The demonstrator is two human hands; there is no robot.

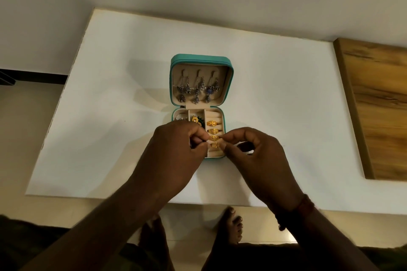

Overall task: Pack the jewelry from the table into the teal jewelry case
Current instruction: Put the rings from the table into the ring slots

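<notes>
The teal jewelry case [201,59] lies open in the middle of the white table [110,94]. Several silver dangling earrings [197,90] hang on its beige lid. Gold rings [212,123] sit in the ring rolls at the right of the base. A gold and green piece [196,119] lies in the middle compartment. My left hand [176,156] and my right hand [253,156] meet over the ring rolls. Their fingertips pinch the lowest gold ring [214,145] from either side. My left hand hides the base's left compartments.
A wooden board [378,105] lies along the table's right side. The table's near edge is just below my wrists, and bare feet [233,226] show on the floor beneath. A cord bracelet circles my right wrist.
</notes>
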